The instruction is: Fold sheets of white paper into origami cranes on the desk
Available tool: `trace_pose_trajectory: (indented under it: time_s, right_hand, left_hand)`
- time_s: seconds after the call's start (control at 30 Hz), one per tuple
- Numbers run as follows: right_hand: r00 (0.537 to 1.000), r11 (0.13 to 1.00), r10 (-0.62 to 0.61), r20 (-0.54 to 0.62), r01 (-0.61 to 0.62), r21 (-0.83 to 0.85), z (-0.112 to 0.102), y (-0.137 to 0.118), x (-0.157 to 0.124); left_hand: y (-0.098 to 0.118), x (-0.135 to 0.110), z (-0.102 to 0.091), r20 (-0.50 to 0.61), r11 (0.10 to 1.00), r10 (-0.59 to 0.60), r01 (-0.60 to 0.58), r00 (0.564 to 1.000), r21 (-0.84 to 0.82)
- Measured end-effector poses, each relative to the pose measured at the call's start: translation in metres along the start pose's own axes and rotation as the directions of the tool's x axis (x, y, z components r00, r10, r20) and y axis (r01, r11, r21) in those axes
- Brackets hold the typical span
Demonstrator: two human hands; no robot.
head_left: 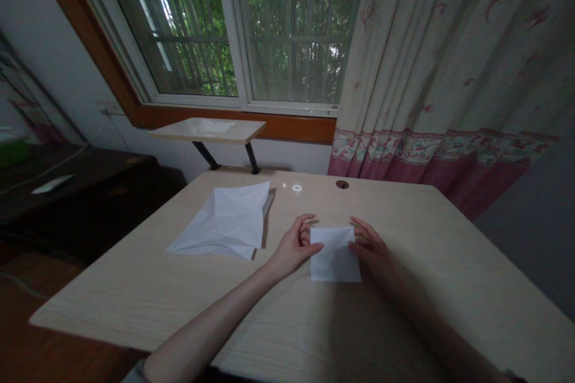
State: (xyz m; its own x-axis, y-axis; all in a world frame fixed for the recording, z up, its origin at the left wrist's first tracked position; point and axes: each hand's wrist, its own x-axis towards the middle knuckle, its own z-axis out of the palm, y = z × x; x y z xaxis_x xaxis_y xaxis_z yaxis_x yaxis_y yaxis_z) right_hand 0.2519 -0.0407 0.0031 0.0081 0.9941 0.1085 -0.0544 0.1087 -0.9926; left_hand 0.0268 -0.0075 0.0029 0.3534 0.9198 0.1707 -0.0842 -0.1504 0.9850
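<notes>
A small folded white paper [335,256] lies flat on the light wooden table [404,311] in front of me. My left hand [294,245] pinches its upper left edge, thumb on top of the sheet and fingers curled. My right hand [369,242] grips the upper right edge with fingertips on the paper. To the left, a larger creased white paper [224,221] rests partly unfolded on the table, apart from both hands.
A round cable hole [342,184] sits near the table's far edge. A small shelf [209,129] on brackets hangs under the window. A patterned curtain [449,72] hangs at the right. A dark cabinet [67,185] stands at the left.
</notes>
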Motion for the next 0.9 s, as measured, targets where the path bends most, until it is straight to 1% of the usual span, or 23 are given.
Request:
trace_pose_trajectory:
  time_s: [0.07,0.17,0.23,0.27,0.33,0.43,0.53,0.6,0.7,0.77,0.83,0.9]
  right_hand:
    - [0.999,1.0,-0.009,-0.052,0.008,-0.014,-0.003,0.003,0.002]
    - [0.993,1.0,-0.001,-0.115,-0.001,-0.012,-0.008,0.006,0.005]
    - [0.992,1.0,-0.008,-0.127,0.004,-0.03,-0.011,0.007,0.005]
    - [0.993,0.999,-0.022,-0.12,0.017,-0.047,-0.012,0.007,0.005]
    - [0.994,0.994,-0.066,-0.083,0.058,-0.092,-0.013,0.008,0.005]
    - [0.993,0.974,-0.114,0.0,0.112,-0.195,-0.009,0.008,0.003]
    - [0.991,0.954,-0.087,0.1,0.112,-0.28,-0.004,0.006,-0.001]
    - [0.983,0.95,-0.043,0.177,0.095,-0.297,-0.001,0.003,-0.004]
    - [0.966,0.963,0.016,0.258,0.055,-0.265,0.003,-0.001,-0.009]
    - [0.956,0.977,0.029,0.293,0.036,-0.212,0.005,-0.002,-0.011]
    - [0.95,0.986,0.038,0.309,0.014,-0.163,0.007,-0.002,-0.012]
    - [0.955,0.992,0.052,0.292,-0.015,-0.128,0.008,-0.002,-0.013]
  left_hand:
    - [0.0,-0.001,0.0,0.044,0.999,-0.009,0.007,0.999,0.041]
    - [0.0,-0.002,-0.002,0.112,0.989,-0.036,0.019,0.993,0.145]
    - [-0.001,-0.002,-0.004,0.128,0.984,-0.034,0.011,0.991,0.176]
    - [-0.002,-0.001,-0.004,0.118,0.985,-0.015,-0.006,0.993,0.174]
    - [-0.003,0.0,-0.005,0.062,0.986,0.04,-0.049,0.997,0.156]
    - [-0.004,0.004,-0.007,-0.097,0.99,0.092,-0.081,0.991,0.114]
    - [-0.001,0.007,-0.008,-0.248,0.995,0.101,-0.099,0.964,0.02]
    - [0.001,0.008,-0.008,-0.299,0.993,0.096,-0.111,0.949,-0.031]
    - [0.004,0.008,-0.008,-0.326,0.993,0.075,-0.1,0.943,-0.062]
    - [0.004,0.008,-0.009,-0.319,0.992,0.079,-0.106,0.944,-0.067]
    - [0.003,0.007,-0.01,-0.29,0.99,0.092,-0.118,0.953,-0.072]
    - [0.003,0.007,-0.01,-0.246,0.99,0.09,-0.113,0.965,-0.081]
